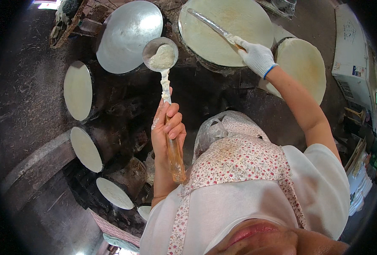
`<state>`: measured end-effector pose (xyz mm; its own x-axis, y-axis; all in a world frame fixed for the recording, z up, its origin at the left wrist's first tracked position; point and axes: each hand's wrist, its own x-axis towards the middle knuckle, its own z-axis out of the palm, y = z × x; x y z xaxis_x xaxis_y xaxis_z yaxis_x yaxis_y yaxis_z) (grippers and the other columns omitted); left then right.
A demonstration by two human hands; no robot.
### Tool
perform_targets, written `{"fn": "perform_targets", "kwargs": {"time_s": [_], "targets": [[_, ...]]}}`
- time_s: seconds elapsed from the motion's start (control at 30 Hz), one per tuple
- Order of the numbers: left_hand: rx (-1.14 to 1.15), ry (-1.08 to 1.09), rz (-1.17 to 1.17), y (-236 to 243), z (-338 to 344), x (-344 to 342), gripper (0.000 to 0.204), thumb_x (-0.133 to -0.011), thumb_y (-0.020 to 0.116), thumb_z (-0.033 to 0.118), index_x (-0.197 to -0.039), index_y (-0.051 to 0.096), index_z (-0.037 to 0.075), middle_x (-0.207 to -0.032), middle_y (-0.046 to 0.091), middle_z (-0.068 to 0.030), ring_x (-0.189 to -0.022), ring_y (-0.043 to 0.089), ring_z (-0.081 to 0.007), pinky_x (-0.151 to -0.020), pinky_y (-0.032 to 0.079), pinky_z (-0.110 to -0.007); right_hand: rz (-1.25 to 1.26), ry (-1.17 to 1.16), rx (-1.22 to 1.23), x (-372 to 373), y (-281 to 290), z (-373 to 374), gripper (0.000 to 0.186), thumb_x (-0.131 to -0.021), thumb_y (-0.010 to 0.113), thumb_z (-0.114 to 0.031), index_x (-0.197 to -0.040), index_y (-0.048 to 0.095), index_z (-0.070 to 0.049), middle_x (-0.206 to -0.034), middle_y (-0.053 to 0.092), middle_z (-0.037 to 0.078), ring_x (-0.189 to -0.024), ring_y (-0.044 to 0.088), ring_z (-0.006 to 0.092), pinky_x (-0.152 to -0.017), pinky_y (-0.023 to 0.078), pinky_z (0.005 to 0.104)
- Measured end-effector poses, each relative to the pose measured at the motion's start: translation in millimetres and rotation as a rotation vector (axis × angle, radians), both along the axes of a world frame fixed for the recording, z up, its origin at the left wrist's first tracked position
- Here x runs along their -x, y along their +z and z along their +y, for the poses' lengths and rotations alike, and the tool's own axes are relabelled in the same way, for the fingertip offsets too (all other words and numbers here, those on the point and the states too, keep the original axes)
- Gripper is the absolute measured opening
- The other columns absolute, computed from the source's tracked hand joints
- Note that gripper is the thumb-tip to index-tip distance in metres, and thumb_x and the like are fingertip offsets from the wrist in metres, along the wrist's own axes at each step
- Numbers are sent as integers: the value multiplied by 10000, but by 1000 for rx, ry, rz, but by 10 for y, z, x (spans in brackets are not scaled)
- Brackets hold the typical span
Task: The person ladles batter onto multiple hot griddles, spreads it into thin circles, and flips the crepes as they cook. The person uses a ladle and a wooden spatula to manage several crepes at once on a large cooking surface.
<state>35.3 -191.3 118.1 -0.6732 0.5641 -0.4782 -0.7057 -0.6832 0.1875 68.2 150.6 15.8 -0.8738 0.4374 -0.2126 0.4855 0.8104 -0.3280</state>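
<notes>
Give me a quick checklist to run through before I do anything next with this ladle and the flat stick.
1. Left hand grips the wooden-handled metal ladle: ok.
2. Ladle bowl holds pale batter: ok.
3. Ladle held level: cannot tell; batter coats the shaft below the bowl.
4. White-gloved right hand grips the long flat batter-coated stick: ok.
5. Stick lies across the round pale sheet on the top steamer: ok.
6. Shiny domed metal lid is off, resting left of that steamer: ok.
</notes>
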Motion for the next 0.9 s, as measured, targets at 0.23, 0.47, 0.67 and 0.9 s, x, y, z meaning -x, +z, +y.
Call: {"fn": "perform_targets", "kwargs": {"time_s": [0.23, 0.47, 0.67, 0.9], "targets": [[33, 11, 6, -63, -86, 50, 467, -1160, 345, 150, -1587, 285, -29, -863, 428, -37, -528, 427, -24, -402, 484, -178, 246, -172, 222, -225, -424, 29, 480, -977, 640, -334, -1437, 631, -197, -1224, 715, 202, -1119, 702, 359, -965, 535, 384], [51, -13, -22, -130, -134, 100, 451, -1152, 380, 155, -1586, 343, 36, -853, 427, -24, -550, 410, -18, -427, 463, -180, 299, -72, 229, 111, -721, -181, 461, -987, 582, -376, -1425, 627, -243, -1094, 732, 213, -1008, 709, 408, -875, 558, 469], [59, -27, -19, -194, -201, 118, 462, -1156, 363, 156, -1595, 308, 23, -858, 435, -32, -543, 421, -21, -417, 470, -182, 172, -77, 200, -216, -676, -408, 457, -987, 596, -384, -1426, 626, -261, -983, 742, 208, -901, 730, 400, -797, 570, 488], [83, -45, -3, -172, -184, 178, 481, -1159, 360, 158, -1600, 275, -13, -868, 449, -31, -540, 441, -17, -412, 490, -177, 98, -52, 119, -543, -620, -378, 463, -976, 638, -318, -1436, 621, -269, -964, 743, 194, -867, 740, 364, -756, 574, 454]]}}
